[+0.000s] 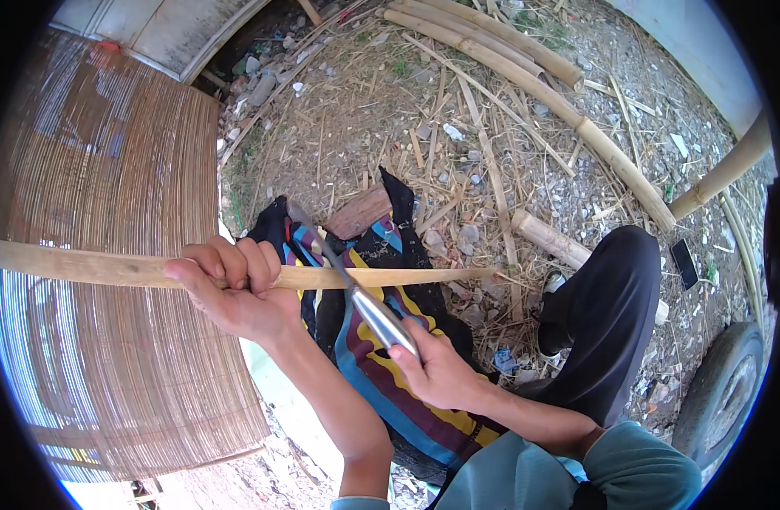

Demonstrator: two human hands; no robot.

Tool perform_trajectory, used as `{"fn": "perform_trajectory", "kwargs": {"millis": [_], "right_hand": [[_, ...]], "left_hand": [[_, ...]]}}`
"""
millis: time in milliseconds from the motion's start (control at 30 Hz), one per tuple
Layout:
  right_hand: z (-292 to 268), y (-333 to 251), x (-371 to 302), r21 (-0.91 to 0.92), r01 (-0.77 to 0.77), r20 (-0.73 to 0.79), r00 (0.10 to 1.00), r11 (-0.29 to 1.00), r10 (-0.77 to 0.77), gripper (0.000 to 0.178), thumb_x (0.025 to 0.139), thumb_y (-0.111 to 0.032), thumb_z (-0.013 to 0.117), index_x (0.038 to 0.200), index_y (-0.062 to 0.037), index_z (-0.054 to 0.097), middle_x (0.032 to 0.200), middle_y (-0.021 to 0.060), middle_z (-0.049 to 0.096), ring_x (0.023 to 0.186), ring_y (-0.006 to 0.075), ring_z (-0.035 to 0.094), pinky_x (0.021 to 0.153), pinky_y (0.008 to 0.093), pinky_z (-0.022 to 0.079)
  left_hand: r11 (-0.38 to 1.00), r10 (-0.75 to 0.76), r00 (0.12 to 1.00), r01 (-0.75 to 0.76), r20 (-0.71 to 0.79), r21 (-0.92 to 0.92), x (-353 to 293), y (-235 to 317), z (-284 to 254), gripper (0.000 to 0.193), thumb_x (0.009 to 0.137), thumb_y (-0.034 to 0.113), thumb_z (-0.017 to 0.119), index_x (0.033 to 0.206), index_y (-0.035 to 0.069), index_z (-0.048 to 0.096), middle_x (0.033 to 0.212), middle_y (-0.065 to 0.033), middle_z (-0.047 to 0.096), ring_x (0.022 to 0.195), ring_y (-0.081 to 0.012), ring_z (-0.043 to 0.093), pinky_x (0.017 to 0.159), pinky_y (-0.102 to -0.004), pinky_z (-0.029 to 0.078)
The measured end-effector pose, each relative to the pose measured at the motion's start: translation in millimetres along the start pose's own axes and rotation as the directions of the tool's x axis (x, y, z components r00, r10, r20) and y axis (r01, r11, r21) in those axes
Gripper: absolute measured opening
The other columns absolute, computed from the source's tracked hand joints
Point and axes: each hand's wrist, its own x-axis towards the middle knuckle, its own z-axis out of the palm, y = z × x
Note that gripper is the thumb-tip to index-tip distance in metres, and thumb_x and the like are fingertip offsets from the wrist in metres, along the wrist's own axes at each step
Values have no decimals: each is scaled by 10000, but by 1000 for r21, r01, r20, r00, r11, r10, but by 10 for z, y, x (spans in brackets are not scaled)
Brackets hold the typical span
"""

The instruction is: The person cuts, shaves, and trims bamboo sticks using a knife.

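Observation:
My left hand [241, 287] is closed around a long, pale bamboo strip [415, 276]. The strip runs level from the far left edge and tapers to an end near the middle of the picture. In my right hand [441, 367] is a knife [375, 313] with a shiny metal handle. Its dark blade crosses the strip just right of my left fist and points up and left. Under both hands, a striped cloth [356, 348] in blue, yellow, maroon and black is spread over my lap. A reddish-brown wood block [359, 212] lies at the cloth's far end.
At left hangs or leans a slatted bamboo blind [127, 195]. Bamboo poles [611, 153] lie at the far right, and a short bamboo piece [550, 238] sits near my bent knee [607, 297]. A phone [684, 263] and a tyre [720, 395] are at right. Shavings and stones litter the ground.

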Motion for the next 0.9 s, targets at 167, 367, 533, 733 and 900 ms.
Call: {"fn": "perform_trajectory", "kwargs": {"millis": [167,367,533,733,900], "right_hand": [[-398,870,-348,182,-577,-57,802,796,594,328,955,-371,406,1043,-57,436,522,54,454,373,143,459,351,310,388],[-301,892,-437,510,-557,9,765,655,644,319,962,-412,359,1015,-99,393,526,35,398,343,120,393,324,278,371],[-146,284,-289,258,-358,150,932,897,329,300,955,-337,430,987,-40,450,552,45,471,408,122,476,376,286,379],[-99,379,-171,101,-184,41,983,978,180,287,941,-307,467,966,-22,491,578,106,500,567,178,592,505,303,421],[-345,1046,-338,155,-547,-82,823,823,562,335,952,-343,428,1020,-20,482,509,42,473,355,130,483,327,287,385]], "left_hand": [[997,44,998,-41,-37,66,17,19,-137,439,930,450,440,647,138,315,523,40,221,362,-49,158,330,-226,125],[994,26,998,-21,-52,103,29,-32,95,470,915,484,453,635,141,294,510,34,217,370,-52,171,346,-225,139],[993,42,996,-33,-74,117,55,-56,3,418,935,440,442,671,129,352,521,38,232,381,-53,179,357,-226,134],[985,57,987,-31,-153,171,62,-63,62,447,925,453,458,644,130,329,511,35,231,370,-56,187,351,-228,141],[971,89,973,-37,-214,236,143,-13,-137,476,913,466,478,614,134,315,492,35,227,349,-57,193,337,-227,150]]}}
